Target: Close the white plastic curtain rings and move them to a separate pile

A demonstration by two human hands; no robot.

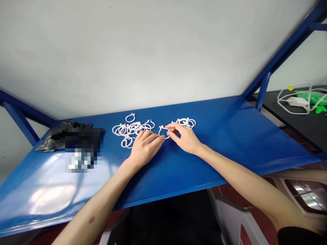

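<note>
A white plastic curtain ring [160, 131] with small knobs at its gap is held between my two hands, just above the blue table. My right hand [186, 137] pinches its right side between thumb and fingers. From the lower left, my left hand [145, 148] grips the ring's edge with its fingertips, which partly hide one another. A loose pile of similar curtain rings [122, 130] lies left of and behind my left hand. A smaller cluster of rings [183, 121] sits just behind my right hand, which covers part of it. One single ring [130, 118] rests apart at the back.
The blue tabletop [204, 170] meets a pale wall [153, 51] at the back. A black plastic bag [56, 136] lies on the left, beside a blurred-out patch. Blue frame bars [263, 90] rise at the sides. On a dark table at right are a white cable [293, 112] and green plastic [315, 98].
</note>
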